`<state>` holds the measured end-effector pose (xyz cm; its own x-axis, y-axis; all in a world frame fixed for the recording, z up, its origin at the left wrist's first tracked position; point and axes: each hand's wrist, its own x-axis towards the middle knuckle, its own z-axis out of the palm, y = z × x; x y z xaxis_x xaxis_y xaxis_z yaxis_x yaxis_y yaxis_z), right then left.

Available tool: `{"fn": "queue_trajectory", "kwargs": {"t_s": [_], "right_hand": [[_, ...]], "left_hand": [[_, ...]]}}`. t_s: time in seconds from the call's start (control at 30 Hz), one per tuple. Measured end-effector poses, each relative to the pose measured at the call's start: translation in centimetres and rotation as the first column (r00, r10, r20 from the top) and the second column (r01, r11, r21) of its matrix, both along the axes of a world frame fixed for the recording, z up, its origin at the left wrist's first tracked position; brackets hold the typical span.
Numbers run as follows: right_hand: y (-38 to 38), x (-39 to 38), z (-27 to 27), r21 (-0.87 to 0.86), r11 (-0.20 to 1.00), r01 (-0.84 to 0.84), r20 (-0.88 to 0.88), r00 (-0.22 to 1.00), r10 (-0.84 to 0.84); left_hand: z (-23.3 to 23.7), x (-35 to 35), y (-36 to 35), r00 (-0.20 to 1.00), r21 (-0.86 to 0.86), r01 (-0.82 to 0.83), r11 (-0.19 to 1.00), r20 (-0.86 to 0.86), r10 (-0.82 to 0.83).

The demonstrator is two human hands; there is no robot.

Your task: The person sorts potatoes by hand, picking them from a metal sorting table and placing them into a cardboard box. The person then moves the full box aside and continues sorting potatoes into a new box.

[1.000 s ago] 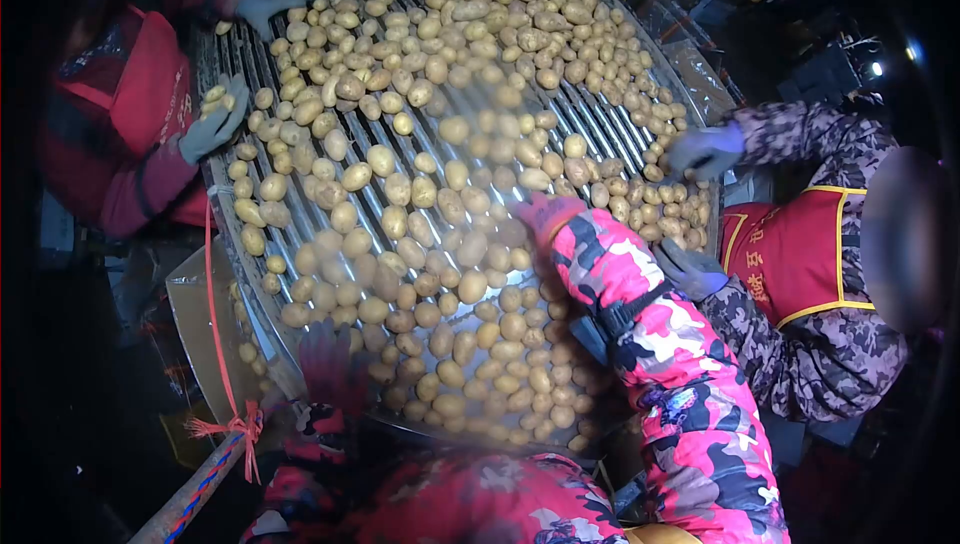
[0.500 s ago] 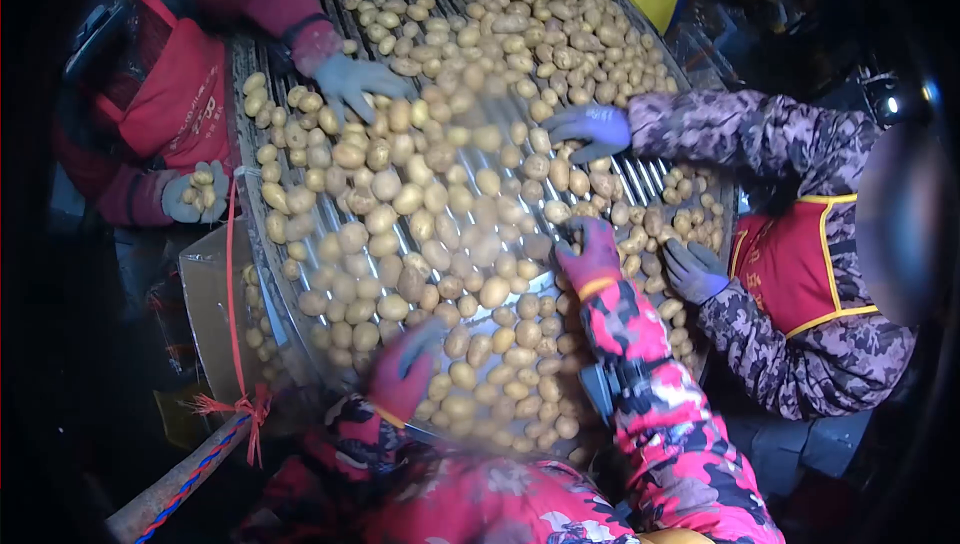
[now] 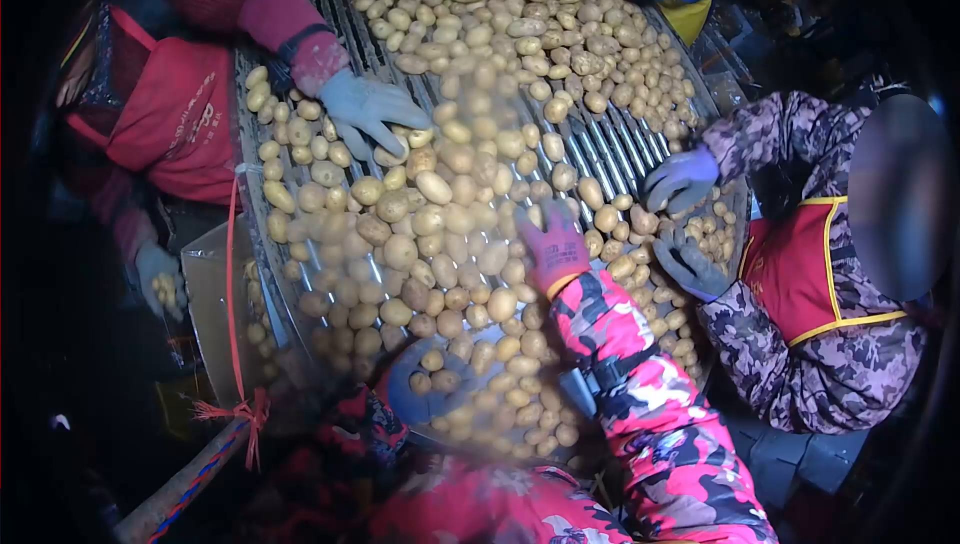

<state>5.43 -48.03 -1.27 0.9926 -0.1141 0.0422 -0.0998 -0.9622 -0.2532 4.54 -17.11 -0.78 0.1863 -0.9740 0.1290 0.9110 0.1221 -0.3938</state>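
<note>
Right hand (image 3: 553,244), fingers spread, over potatoes (image 3: 433,187) on a roller bed (image 3: 605,149), bare just beyond, rightward; left hand (image 3: 425,404) at the near edge, blurred, grip unclear. A co-worker's hands (image 3: 682,182) near the right edge; cardboard box (image 3: 212,289) outside the left.

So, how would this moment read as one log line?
left hand: blurred, at potatoes | right hand: gloved, at potatoes | potatoes: spread across metal bars | other people's hands: both sides
</note>
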Motion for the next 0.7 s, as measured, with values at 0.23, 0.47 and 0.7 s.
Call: {"fn": "queue_trajectory", "kwargs": {"t_s": [0.23,0.47,0.7], "right_hand": [[-1.1,0.3,0.5,0.158,0.986,0.056,-0.237,0.971,-0.017],[-2.1,0.1,-1.4,0.106,0.989,0.100,-0.212,0.974,-0.075],[-2.4,-3.1,0.4,0.233,0.960,0.154,-0.147,0.982,-0.121]], "left_hand": [[3.8,0.2,-1.6,0.939,0.662,0.109,0.742,0.176,-0.296],[3.0,0.8,-1.4,0.701,0.657,-0.054,0.752,0.561,-0.440],[3.3,0.6,-0.9,0.848,0.643,0.121,0.756,0.329,-0.415]]}}
